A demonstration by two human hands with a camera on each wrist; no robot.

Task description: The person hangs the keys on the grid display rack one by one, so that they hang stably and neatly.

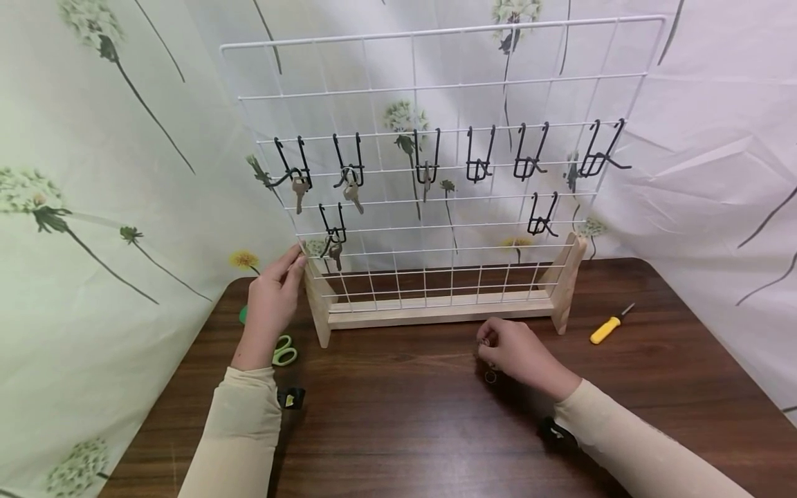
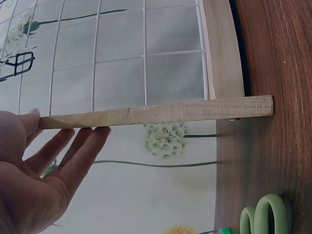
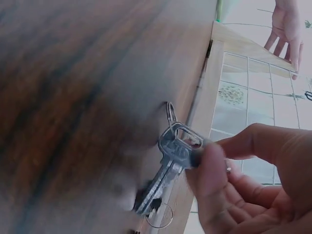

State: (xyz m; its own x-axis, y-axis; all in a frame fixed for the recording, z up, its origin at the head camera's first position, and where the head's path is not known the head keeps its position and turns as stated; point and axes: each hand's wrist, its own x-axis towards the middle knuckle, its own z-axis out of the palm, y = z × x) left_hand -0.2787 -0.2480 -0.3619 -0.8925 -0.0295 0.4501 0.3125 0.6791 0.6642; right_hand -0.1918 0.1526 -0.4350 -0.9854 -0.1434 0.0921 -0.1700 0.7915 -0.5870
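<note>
Hand can pass low over tabletop (image 1: 398, 422) between the sleeves (image 1: 239, 432). Wire grid rack (image 1: 398, 203) blocks rearward, black hooks (image 1: 478, 169) jutting forward. Green-handled scissors (image 1: 285, 356) flank left, yellow screwdriver (image 1: 605, 331) right.

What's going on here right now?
A person's left hand grips the left wooden support of a white wire rack. The right hand pinches a metal key with a ring on it, down near the tabletop. Four of the black hooks already carry hanging keys; the three at upper right and the one at lower right carry none.
</note>
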